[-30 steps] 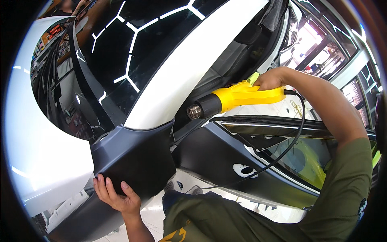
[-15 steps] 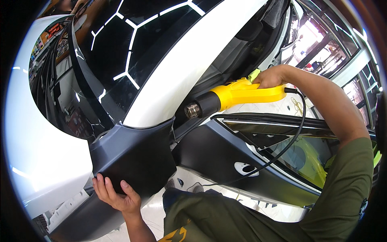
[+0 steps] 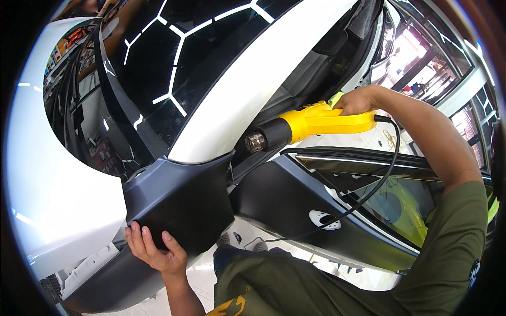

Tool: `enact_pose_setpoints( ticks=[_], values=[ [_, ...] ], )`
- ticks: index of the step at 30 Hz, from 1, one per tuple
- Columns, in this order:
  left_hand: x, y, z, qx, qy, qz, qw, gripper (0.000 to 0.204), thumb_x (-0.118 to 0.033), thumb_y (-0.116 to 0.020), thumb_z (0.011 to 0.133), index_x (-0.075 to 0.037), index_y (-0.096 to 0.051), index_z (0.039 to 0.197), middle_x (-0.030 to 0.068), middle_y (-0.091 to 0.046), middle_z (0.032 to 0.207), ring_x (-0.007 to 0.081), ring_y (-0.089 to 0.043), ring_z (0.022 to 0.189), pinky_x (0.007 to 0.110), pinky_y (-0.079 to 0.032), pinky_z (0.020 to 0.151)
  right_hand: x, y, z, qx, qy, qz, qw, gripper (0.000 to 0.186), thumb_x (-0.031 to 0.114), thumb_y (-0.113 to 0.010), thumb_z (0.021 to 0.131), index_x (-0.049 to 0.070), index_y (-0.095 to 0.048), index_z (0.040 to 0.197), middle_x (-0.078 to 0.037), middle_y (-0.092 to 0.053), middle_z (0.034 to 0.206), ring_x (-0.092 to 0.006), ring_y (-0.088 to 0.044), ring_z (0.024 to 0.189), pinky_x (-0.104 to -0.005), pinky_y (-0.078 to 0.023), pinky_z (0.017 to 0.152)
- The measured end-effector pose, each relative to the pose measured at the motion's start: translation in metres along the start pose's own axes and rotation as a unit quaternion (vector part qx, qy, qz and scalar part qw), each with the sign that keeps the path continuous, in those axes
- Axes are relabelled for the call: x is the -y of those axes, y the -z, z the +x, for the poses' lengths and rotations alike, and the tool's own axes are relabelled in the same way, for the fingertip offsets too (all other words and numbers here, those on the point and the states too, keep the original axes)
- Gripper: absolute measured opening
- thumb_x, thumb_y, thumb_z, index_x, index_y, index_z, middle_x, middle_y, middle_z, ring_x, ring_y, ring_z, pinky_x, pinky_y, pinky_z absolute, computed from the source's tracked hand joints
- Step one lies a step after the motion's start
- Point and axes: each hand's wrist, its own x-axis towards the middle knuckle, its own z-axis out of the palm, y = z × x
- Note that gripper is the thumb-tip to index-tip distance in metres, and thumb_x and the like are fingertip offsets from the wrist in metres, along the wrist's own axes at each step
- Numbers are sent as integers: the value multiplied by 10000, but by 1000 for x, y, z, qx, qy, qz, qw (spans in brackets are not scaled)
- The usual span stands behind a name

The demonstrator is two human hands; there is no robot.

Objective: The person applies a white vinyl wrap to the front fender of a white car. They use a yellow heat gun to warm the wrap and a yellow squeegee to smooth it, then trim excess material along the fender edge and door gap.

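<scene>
My right hand (image 3: 357,100) is wrapped around the handle of a yellow heat gun (image 3: 316,124) with a black barrel and a metal nozzle. The nozzle points left, near the upper edge of a matte dark fender panel (image 3: 182,195) and apart from it. A bit of lime-green cloth (image 3: 335,98) shows by the fingers of that hand. Against the lower edge of the fender panel rests my left hand (image 3: 158,254), its fingers stretched out and thumb apart. From the gun's rear end a black cord (image 3: 387,174) loops down across the open car door.
The open car door (image 3: 279,192) stands to the right, with a white door handle piece (image 3: 324,219). A white hood (image 3: 63,210) lies at the left, and a white roof pillar (image 3: 253,73) borders the dark windshield (image 3: 221,58). Behind the pillar is a dark seat (image 3: 305,73).
The car has shifted very slightly to the right in view. Both hands keep their places, the left on the fender panel and the right on the heat gun.
</scene>
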Motion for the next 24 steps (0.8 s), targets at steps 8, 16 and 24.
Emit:
enact_pose_setpoints(
  ticks=[8,16,24],
  values=[
    [3,2,-1,18,-10,-4,1000,442,-147,-553,942,7,-450,1344,234,-463,1402,427,-374,1349,553,-277,1133,-14,6,3,-9,9,5,1000,551,401,-589,927,7,-575,1312,-70,-692,1088,-151,-677,878,-251,-529,749],
    [10,9,-6,50,-30,-22,998,441,-144,-540,954,-13,-433,1362,226,-438,1435,437,-353,1364,536,-260,1135,-9,6,-2,-7,5,1,1000,560,398,-613,907,3,-581,1303,-79,-695,1091,-163,-682,888,-261,-538,772],
    [15,11,-7,58,-42,-39,997,457,-139,-554,943,-9,-431,1364,237,-440,1430,442,-351,1365,545,-254,1139,-7,2,-5,-5,7,32,999,516,353,-616,905,1,-591,1281,-80,-696,1082,-167,-686,863,-264,-541,771]
  ],
)
